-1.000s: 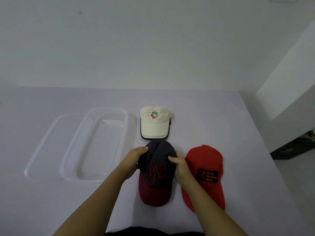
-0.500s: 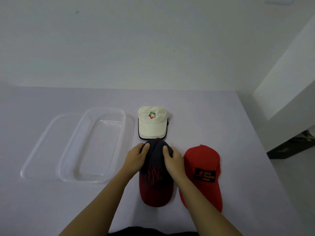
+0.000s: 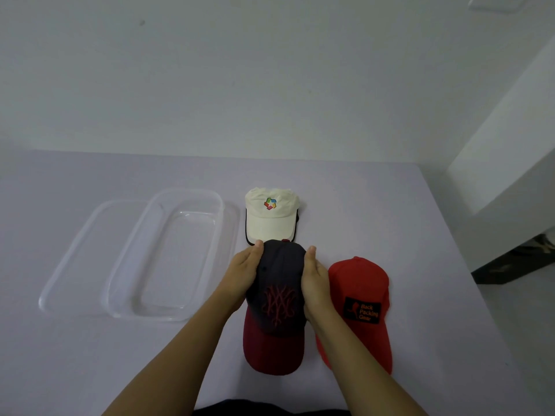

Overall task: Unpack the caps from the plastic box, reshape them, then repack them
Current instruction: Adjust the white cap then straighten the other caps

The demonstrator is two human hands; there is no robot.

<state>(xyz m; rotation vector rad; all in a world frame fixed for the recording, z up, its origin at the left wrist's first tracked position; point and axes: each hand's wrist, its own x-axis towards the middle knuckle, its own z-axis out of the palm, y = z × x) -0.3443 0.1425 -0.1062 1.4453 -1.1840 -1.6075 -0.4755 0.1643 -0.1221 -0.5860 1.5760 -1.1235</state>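
Step in hand looks like reshape. All three caps are out on the table (image 3: 375, 205); the clear box (image 3: 141, 307) sits empty at left of frame, with what looks like its lid (image 3: 64, 283) partly under it on the far left.

Dark cap (image 3: 277, 274) is centre frame, lower middle, maroon brim pointing down toward the camera. Left hand (image 3: 243, 273) cups the crown's left side, right hand (image 3: 315, 277) cups its right side. Both hands are half-curled, palms pressed flat against the fabric, fingers extended along the crown with the tips near its far edge — a squeeze from both sides, not a pinch. Whether any fingers tuck under the crown I cannot tell.

White cap (image 3: 270, 217) lies just above the dark one, its brim edge touching or nearly touching the crown. Red cap (image 3: 360, 295) lies just right of it, partly behind the right wrist.

Versus half a second ago: hands have slid from on top of the crown out to its flanks, so more of the dark panel shows and the crown reads narrower. A second ago they sat lower, nearer the logo. Caps and box have not moved.

Next, my guess: let go and check the crown keeps its dome, then take the next cap or start repacking — the box needs clear access from the right, and soft crowns will collapse again if stacked carelessly.
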